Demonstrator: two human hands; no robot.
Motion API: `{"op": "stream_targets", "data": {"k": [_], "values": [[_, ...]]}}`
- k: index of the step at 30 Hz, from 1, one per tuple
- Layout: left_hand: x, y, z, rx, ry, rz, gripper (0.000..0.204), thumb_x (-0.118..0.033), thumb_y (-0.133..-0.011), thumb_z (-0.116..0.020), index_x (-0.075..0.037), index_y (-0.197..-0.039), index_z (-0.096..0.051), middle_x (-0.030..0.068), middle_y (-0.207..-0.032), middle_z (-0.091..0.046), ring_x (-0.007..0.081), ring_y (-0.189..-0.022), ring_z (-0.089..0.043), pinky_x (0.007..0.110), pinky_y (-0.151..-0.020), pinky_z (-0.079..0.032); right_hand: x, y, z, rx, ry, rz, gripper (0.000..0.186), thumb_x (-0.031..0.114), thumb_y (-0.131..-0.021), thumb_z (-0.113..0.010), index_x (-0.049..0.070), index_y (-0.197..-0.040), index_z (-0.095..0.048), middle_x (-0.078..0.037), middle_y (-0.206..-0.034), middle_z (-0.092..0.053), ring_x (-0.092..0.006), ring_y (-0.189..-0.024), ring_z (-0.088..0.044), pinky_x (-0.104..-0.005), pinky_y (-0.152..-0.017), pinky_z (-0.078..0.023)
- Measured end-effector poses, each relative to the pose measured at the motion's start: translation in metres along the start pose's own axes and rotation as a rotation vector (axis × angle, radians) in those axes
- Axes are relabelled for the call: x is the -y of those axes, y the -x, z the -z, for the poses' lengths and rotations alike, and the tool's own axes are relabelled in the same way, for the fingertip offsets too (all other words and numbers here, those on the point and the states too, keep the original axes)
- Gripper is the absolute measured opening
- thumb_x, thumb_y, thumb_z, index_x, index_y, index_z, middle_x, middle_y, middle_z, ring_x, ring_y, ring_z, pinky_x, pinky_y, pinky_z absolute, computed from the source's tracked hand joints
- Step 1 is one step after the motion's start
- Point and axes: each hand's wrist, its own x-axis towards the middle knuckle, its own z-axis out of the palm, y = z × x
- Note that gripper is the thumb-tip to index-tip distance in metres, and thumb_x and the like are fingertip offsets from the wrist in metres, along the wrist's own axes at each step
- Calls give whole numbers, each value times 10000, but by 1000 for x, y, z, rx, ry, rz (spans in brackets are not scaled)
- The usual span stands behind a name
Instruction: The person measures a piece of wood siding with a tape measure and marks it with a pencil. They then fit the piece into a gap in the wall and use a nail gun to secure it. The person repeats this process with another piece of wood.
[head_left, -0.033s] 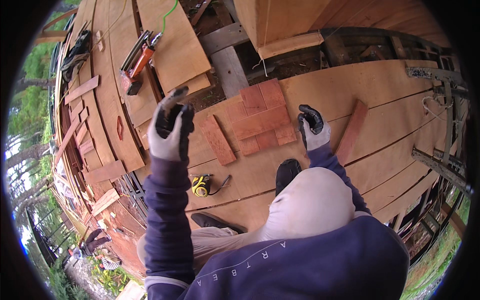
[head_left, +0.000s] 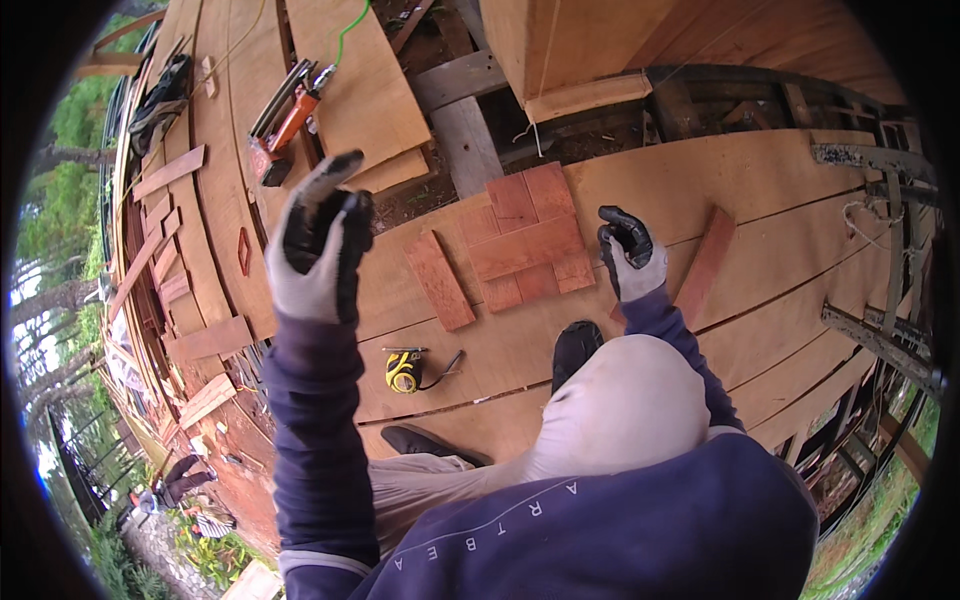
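Note:
My left hand (head_left: 322, 240), in a grey glove with black palm and fingers, is raised with curved fingers apart and nothing in them. My right hand (head_left: 632, 252), gloved alike, hovers with its fingers curled but apart from the thumb, also holding nothing. Between them, a panel of reddish wooden pieces (head_left: 527, 250) lies on the plank floor. A loose reddish board (head_left: 440, 280) sits left of that panel. Another reddish board (head_left: 706, 262) lies just right of my right hand. Nearer me is a yellow and black tape measure (head_left: 403, 371), with a pen-like stick beside it.
An orange nail gun (head_left: 290, 125) on a green hose lies at the far left. Several wooden offcuts (head_left: 170, 265) are scattered beyond my left arm. A gap with exposed beams (head_left: 467, 145) opens ahead, beside a wooden box-like structure (head_left: 580, 50). Two people appear small at lower left.
My left hand has moved a little to the left, away from the panel. My right hand stays nearly in place. The view has shifted slightly.

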Motion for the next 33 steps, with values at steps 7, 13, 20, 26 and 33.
{"op": "stream_targets", "data": {"k": [7,13,20,26,33], "values": [[-175,59,96,414,-270,-992,351,-34,-924,-503,85,-1254,-501,204,-1188,-587,127,-806,-585,220,-704,-483,250,-44,-51,209,-324,692,343,4,-910,-540,-62,-1247,-529,-165,-1146,-622,-140,-904,-602,-253,-771,-509],[-204,115,130,504,-367,-1285,355,-34,-922,-500,84,-1257,-502,191,-1152,-589,129,-791,-579,225,-699,-480,343,-78,-179,407,221,992,447,55,-869,-616,70,-1296,-483,-117,-991,-683,-203,-893,-665,-289,-812,-526],[-201,151,168,425,-397,-1367,360,-35,-921,-497,83,-1261,-502,177,-1111,-591,130,-773,-571,232,-693,-477,188,-156,-241,143,828,709,270,321,-788,-681,68,-883,-678,-159,-888,-691,-332,-864,-655,-414,-788,-518],[-196,174,193,366,-418,-1376,364,-35,-920,-495,82,-1264,-503,164,-1075,-593,132,-758,-565,238,-688,-475,133,-138,-201,525,1499,409,495,405,-822,-610,79,-1195,-613,-160,-1197,-627,-293,-1139,-575,-380,-995,-435],[-200,173,186,373,-440,-1362,368,-35,-918,-492,81,-1268,-504,149,-1033,-595,133,-740,-558,244,-683,-472,149,-134,-238,588,1398,483,401,355,-832,-611,76,-1120,-616,-142,-1117,-652,-299,-1071,-602,-398,-932,-466]]}}
